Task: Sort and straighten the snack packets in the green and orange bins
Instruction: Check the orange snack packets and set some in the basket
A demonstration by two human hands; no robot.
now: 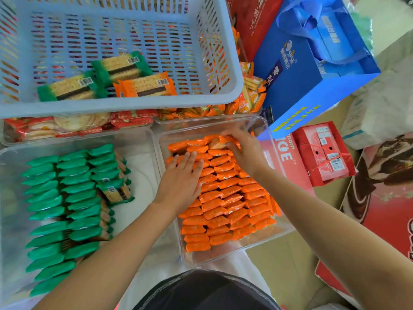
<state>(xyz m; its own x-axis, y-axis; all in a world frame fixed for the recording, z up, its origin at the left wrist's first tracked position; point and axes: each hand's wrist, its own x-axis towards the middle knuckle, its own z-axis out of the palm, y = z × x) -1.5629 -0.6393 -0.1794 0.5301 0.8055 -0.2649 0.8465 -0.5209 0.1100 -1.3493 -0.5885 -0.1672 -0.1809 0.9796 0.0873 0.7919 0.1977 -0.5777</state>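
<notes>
Left hand (182, 175): fingers straight and close together, pressed flat on the orange packets (225, 198) toward their bin's 10 o'clock side.
Right hand (244, 151): fingers curled onto a tilted packet (217, 142) at the bin's 12 o'clock end, apparently pinching it. Blur softens the grip.
Orange bin (223, 257): clear tray at 4 o'clock in the view, its packets standing on edge in overlapping rows.
Green bin (143, 175): clear tray at 8 o'clock. The green packets (67, 209) are shingled, with a few askew at its 3 o'clock side.
Blue basket (125, 106): slotted plastic at 11 o'clock, holding three loose cracker packets (145, 86).
Step in hand: probably seating the tilted packet into the far row.
Doing it well: keep the flat palm bracing the rows so none topple, and slip the packet in on edge, matching its neighbours' lean.
Materials: glossy, crinkled film, likely slippery; rigid transparent trays with rounded corners.
</notes>
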